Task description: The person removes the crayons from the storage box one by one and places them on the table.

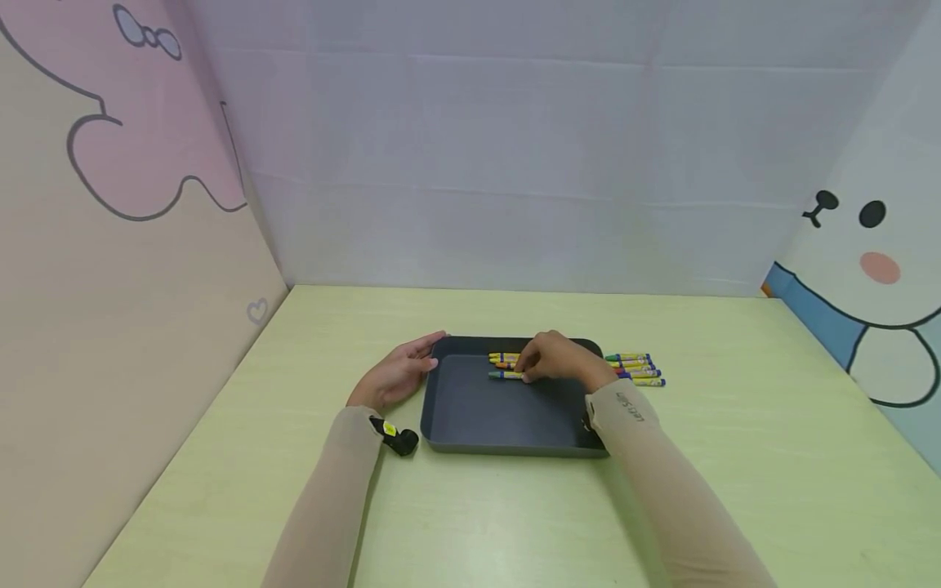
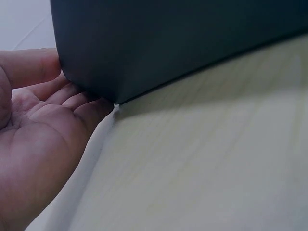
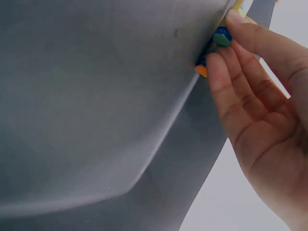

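A dark grey tray [image 1: 478, 416] lies on the table. My right hand [image 1: 562, 358] reaches over its right side and pinches a green crayon [image 1: 504, 375] between thumb and fingers. In the right wrist view the blue-banded green end of this crayon [image 3: 222, 37] shows. Just behind it lie an orange crayon [image 1: 501, 365] and yellow crayons [image 1: 502, 357], partly hidden by the hand. My left hand [image 1: 397, 376] rests against the tray's left rim. In the left wrist view its fingers [image 2: 94, 108] touch the tray's outer wall [image 2: 144, 43] near a lower corner.
Right of the tray, several crayons [image 1: 643, 371] lie side by side on the pale yellow table [image 1: 735, 457]. A plain light backdrop [image 1: 478, 163] stands behind, with cartoon-printed panels [image 1: 147, 286] at both sides. Black wrist devices [image 1: 399, 438] sit at the sleeves.
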Demonstrator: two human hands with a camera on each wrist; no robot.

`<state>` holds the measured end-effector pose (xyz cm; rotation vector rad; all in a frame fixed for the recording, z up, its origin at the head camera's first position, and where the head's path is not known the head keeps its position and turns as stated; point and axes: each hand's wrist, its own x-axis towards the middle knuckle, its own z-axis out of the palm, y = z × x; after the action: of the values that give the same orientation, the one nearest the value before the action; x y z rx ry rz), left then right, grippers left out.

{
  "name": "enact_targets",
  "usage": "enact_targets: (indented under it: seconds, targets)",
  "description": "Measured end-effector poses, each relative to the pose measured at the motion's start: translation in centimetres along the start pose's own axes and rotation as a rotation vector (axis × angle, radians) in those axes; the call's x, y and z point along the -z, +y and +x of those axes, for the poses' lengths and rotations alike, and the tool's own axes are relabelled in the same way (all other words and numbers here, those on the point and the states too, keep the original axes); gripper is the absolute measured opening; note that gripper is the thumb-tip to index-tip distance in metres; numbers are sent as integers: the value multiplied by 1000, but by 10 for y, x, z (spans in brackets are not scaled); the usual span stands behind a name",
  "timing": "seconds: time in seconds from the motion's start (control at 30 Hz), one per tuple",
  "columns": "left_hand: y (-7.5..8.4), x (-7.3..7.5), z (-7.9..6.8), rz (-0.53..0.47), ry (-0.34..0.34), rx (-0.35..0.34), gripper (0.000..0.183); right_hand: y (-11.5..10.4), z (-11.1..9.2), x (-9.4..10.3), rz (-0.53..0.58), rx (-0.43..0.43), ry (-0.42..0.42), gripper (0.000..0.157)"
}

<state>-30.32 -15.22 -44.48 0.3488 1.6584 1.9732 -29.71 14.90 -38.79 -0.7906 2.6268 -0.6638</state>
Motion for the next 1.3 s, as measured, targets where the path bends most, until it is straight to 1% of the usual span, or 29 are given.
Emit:
enact_targets:
  seconds: [0.2,0.6,0.73,0.93,1.07,1.3]
  targets:
    - [1,-1,-2,0,-7,-5,64,-4,-2,4,-2,34,-17,17]
    - [0,1,-2,8,0,0,65,-4,-13,19,-10,21,-6,20]
    - [-2,3,-2,29,-5,0,65,-2,-17,23,-5,11,-9,21]
    - [-3,5,-1,13,-10,-4,65,2,-21,31,-13,36,-13,21]
    - [-1,5,0,15,-15,-5,65,4,-25,36,-10,30,-10,21]
    - [-2,7,1,22,-14,-1,65,13,-35,45,-36,22,1,20]
